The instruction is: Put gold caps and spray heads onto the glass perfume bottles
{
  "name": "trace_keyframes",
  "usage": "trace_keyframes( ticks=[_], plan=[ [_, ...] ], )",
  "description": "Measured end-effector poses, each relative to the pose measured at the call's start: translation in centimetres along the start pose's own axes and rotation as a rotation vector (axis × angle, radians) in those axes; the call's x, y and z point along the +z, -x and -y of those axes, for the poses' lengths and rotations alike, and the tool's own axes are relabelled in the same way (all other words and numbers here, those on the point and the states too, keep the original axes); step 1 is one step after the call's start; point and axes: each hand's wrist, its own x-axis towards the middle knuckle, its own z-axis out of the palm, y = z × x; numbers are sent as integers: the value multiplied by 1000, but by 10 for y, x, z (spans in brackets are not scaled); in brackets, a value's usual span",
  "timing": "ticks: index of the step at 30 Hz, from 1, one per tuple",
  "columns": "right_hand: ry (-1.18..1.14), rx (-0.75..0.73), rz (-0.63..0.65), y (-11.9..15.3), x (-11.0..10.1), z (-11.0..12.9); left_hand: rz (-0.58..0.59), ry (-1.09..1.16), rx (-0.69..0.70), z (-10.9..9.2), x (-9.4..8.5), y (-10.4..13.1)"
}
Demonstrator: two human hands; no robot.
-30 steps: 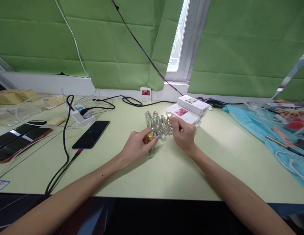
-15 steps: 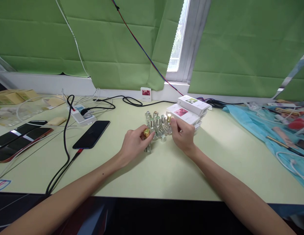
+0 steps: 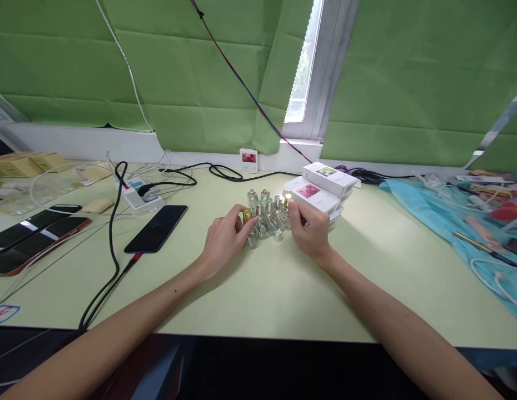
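Note:
Several small clear glass bottles with silver caps stand in a tight group at the middle of the table. My left hand pinches a gold-capped bottle at the group's left front. On the right side of the group, my right hand has its fingers closed on another gold-capped bottle. A small loose-looking silvery piece is on the table in front of the group, between my hands.
White boxes are stacked behind my right hand. A black phone and power strip lie left, with cables trailing to the table's front edge. Blue sheeting with assorted items covers the right side. One small box stands at the back.
My left hand has moved the gold-capped bottle slightly back and left, closer against the group. My right hand has barely shifted.

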Motion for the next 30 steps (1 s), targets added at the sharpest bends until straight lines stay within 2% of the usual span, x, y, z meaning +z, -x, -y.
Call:
trace_keyframes(
  ticks=[5,15,22,25,30],
  plan=[
    [-5,8,27,1,1,0,21,23,15,2,1,-1],
    [14,58,100,2,2,1,55,113,-35,-10,-6,1],
    [-19,81,158,4,3,-1,-46,156,-57,-14,-19,-3],
    [-39,96,227,5,4,-1,-79,151,-58,-13,-21,-6],
    [-63,101,341,7,4,-1,-63,66,-70,-6,-22,-10]
  ],
)
